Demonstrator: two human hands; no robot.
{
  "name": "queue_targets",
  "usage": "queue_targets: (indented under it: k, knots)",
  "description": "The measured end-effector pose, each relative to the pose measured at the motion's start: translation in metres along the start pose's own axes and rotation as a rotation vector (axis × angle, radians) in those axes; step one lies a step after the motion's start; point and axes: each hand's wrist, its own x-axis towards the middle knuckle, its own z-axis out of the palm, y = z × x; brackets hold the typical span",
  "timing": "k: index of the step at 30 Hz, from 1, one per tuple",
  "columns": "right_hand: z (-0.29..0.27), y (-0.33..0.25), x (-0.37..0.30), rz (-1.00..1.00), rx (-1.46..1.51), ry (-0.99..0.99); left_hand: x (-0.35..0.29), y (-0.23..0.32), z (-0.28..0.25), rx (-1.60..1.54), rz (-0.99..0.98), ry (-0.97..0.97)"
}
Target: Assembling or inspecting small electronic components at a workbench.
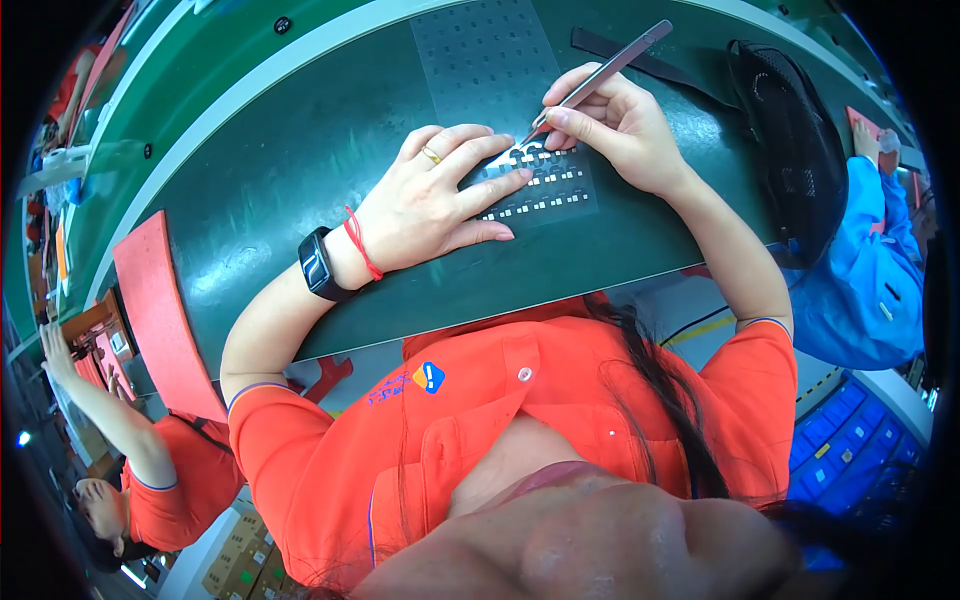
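Red tray (160, 310): a flat red slab on the left end of the dark green bench mat (270, 180); its top shows nothing on it.
Co-worker, left: a person in an orange shirt (170, 480) sits beyond the red tray with one arm raised; what that hand does is too small to tell.
Left hand (430, 200): lies palm down on the mat, fingers spread fairly wide and laid flat over the near part of the clear sheet, pressing it down without gripping anything. A ring sits on one finger, and a black smartwatch (320, 265) and a red cord (362, 245) circle the wrist. The forearm comes in from the lower left.
Clear sheet (500, 90): a see-through strip running away from the person at bench centre, carrying rows of small dark parts (545, 195); the nearest rows sit beside and under the left fingertips.
Tweezers (600, 75): slim, metal, tilted; the tip touches the sheet just beside the left index finger.
Right hand (620, 125): closed narrow around the tweezers in a pen-like pinch, wrist bent, forearm coming from the lower right.
Black bag (795, 150): rests on the right end of the bench; its contents cannot be seen.
Co-worker, right: a blue sleeve (865, 260) just past the bag.
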Motion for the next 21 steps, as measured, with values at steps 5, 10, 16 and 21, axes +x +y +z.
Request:
queue_targets:
  k: [5, 10, 16, 21]
  knots:
    - [-0.0012, -0.0003, 0.0030, 0.055, 0.078, -0.017, -0.0009, -0.0003, 0.0005, -0.004, 0.001, 0.017]
    - [-0.0032, -0.0020, 0.0025, 0.065, 0.159, -0.044, -0.0018, 0.0036, 0.0038, 0.091, 0.030, 0.024]
    - [-0.0037, -0.0035, 0.0011, 0.046, 0.125, -0.015, -0.0028, 0.0050, 0.0055, 0.134, 0.042, 0.031]
    - [-0.0031, -0.0020, 0.0014, 0.084, 0.097, -0.052, -0.0031, 0.0049, 0.0050, 0.119, 0.039, 0.040]
